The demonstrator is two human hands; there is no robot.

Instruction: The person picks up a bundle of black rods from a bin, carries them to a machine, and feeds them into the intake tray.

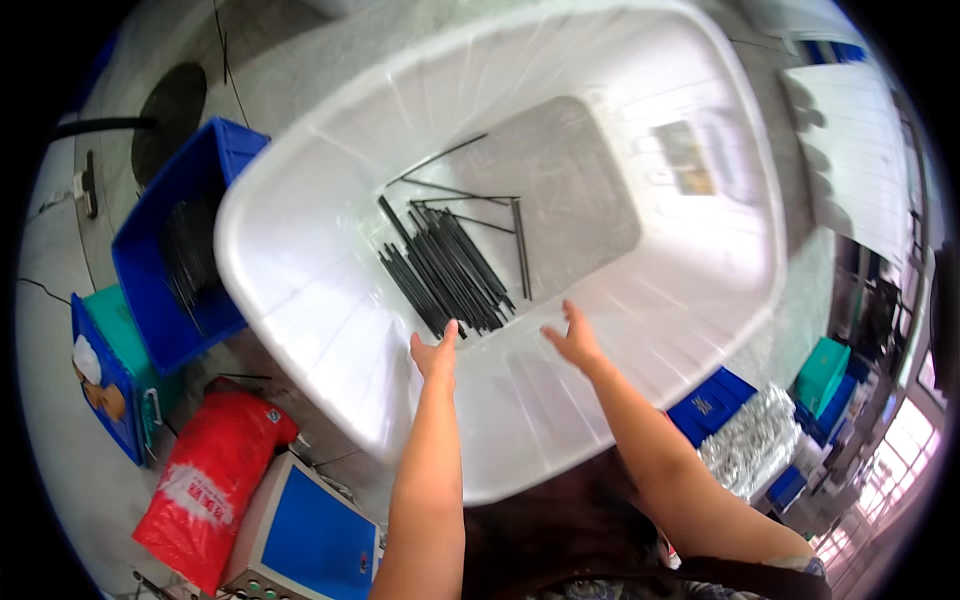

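Observation:
A large white plastic tub point(300, 300) stands before me, and both my arms reach down into it. On its floor lies a bundle of thin black rods point(450, 270), roughly side by side, with a few loose ones crossing behind and to the right. My left hand point(436, 356) is at the near end of the bundle, thumb raised and fingers apart; whether it touches the rods I cannot tell. My right hand point(574, 337) hovers to the right of the bundle, fingers spread, holding nothing.
Left of the tub is a blue crate point(150, 300) holding more dark rods. Nearer me lie a red plastic sack point(210, 480) and a blue-topped metal box point(319, 532). At right are a blue bin point(709, 405), silvery wrapped material point(754, 442) and a green box point(823, 375).

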